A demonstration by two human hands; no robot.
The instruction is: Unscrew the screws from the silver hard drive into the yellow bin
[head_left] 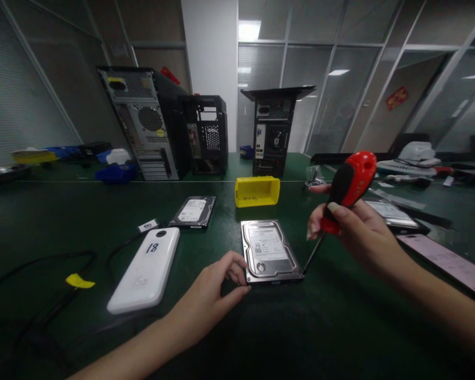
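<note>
A silver hard drive (269,248) lies flat on the green table, label side up. At its near left corner, my left hand (226,279) steadies it, fingers curled against the side and thumb by the front edge. My right hand (348,221) is closed around a screwdriver (350,182) with a red and black handle. The screwdriver leans, handle up and to the right. Its thin shaft runs down to the near right corner of the drive, where the tip meets or nearly meets the edge; the exact contact is too small to make out.
Behind the drive sits a yellow bin (257,192) with small bits inside. A second hard drive (193,211) and a white power bank (145,272) with a cable lie left. Another drive (393,215) and a phone (443,258) are right. Computer cases (152,126) stand at the back.
</note>
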